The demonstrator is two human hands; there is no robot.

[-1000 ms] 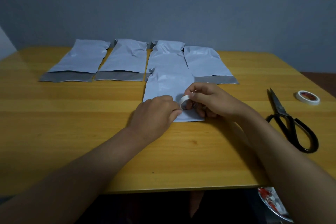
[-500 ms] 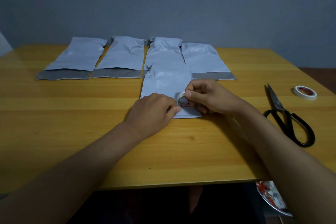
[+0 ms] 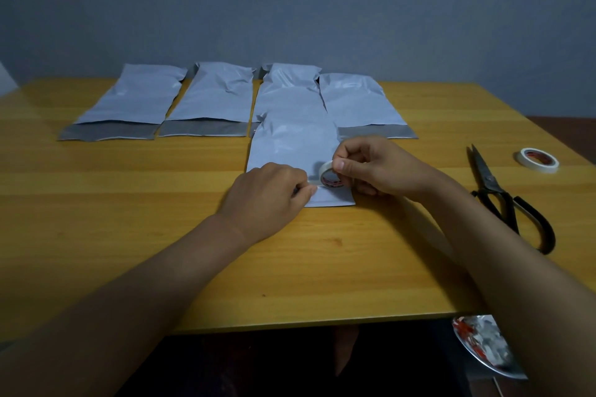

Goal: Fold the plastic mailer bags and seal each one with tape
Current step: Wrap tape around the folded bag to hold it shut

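A white mailer bag (image 3: pixel 290 148) lies flat in the middle of the wooden table (image 3: pixel 129 235), its near end folded. On that near end stands a small white tape roll (image 3: pixel 327 176), which my right hand (image 3: pixel 374 167) pinches between thumb and fingers. My left hand (image 3: pixel 267 196) is just left of the roll, its fingertips pinching the tape's loose end down on the bag. Behind them lie several more white mailer bags (image 3: pixel 213 97) in a row, grey flaps towards me.
Black scissors (image 3: pixel 503 200) lie on the table to the right. A second white tape roll (image 3: pixel 537 159) sits beyond them near the right edge. A shiny wrapper (image 3: pixel 483 348) shows below the table's front edge. A grey wall stands behind the table.
The tape roll has turned upright on the bag, its red-printed core now facing me. Both hands stay on the bag's near end, with my left fingertips close against the roll.
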